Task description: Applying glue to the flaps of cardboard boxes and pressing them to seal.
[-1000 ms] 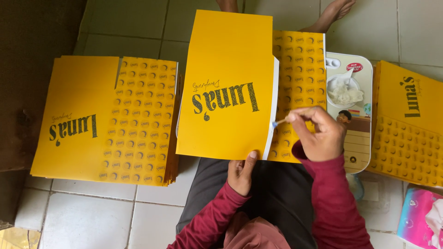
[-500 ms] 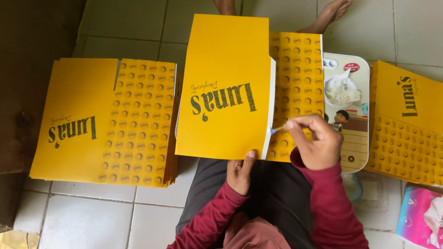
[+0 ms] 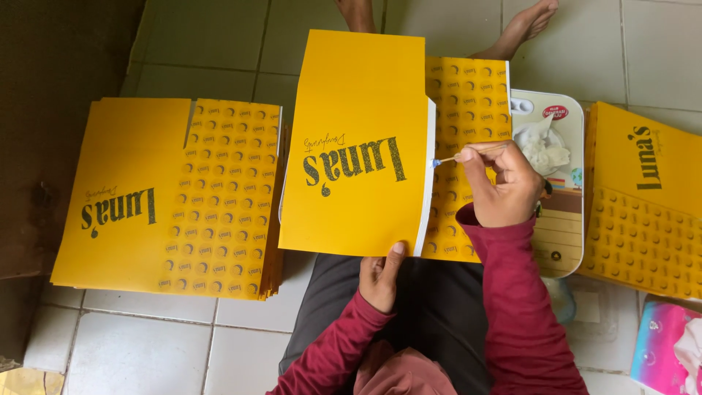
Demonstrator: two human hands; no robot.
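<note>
Hands pinch thin stick (image 3: pixel 468 153) (glossy yellow card (image 3: pixel 358 139)).

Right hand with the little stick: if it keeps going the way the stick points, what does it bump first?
The right hand points its thin stick leftward; it would probably meet the white flap edge of the yellow sheet.

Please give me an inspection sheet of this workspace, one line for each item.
Surface: pale tiled floor; the person sits on it.
Job's things: yellow folded sheet on the lap, white flap edge showing; thin stick with its tip at that edge.
Clutter: stack of yellow sheets on one side, another yellow stack on the other, printed card, pink packet.
Grippers: left hand holds the sheet's near edge; right hand pinches the stick.
Cables: nothing seen.
Surroundings: dark floor strip; bare feet.
</note>
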